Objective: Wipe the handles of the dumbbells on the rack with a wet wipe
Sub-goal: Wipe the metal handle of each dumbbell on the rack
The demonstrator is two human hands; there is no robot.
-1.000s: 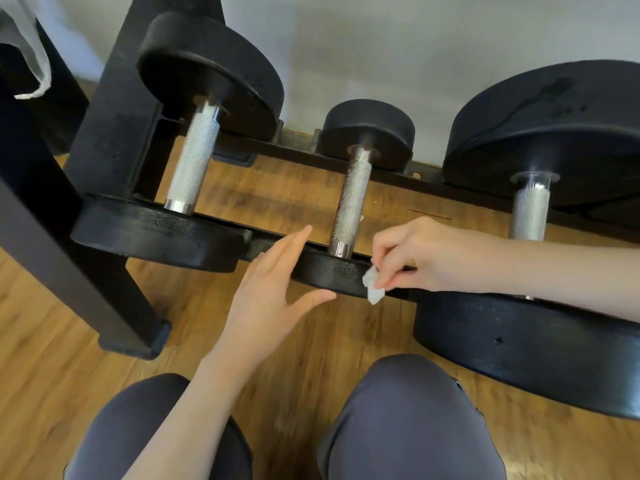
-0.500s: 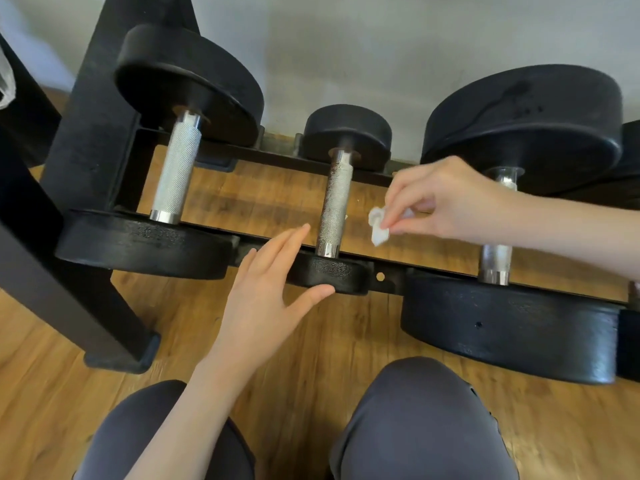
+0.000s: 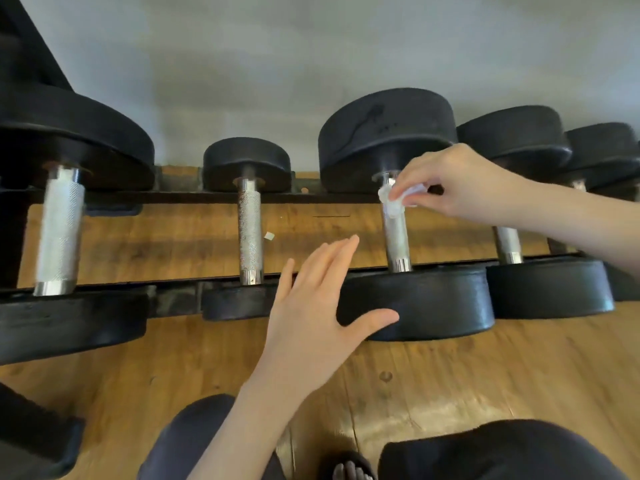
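**On the rack: wipe at the third handle**

At the far end of the third dumbbell's handle (image 3: 396, 233), the right hand (image 3: 460, 181) pinches the wet wipe (image 3: 393, 202) against it. The left hand (image 3: 311, 313) hovers spread near that dumbbell's near head (image 3: 419, 301).

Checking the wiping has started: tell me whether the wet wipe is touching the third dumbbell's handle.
Touching. The head view shows the wet wipe, pinched by the right hand, pressed against the top of the handle.
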